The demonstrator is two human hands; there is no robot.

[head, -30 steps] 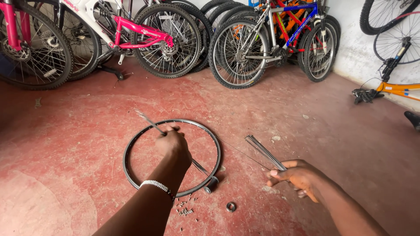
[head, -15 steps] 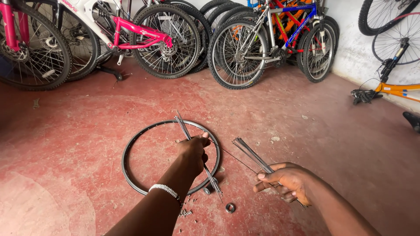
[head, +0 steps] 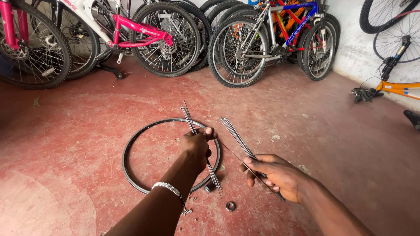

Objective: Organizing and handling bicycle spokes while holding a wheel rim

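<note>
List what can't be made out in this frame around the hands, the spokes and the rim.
Head view only:
- The spokes in the left hand: too thin to count.
- The right hand covers the lower ends of its spokes.
- The left forearm hides the rim's near edge.
- The small ring and bits on the floor: too small to identify.
- The orange bike is cut off by the right edge.

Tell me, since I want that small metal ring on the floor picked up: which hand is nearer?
Right. The right hand hovers just right of the ring; the left hand is farther, above it.
</note>
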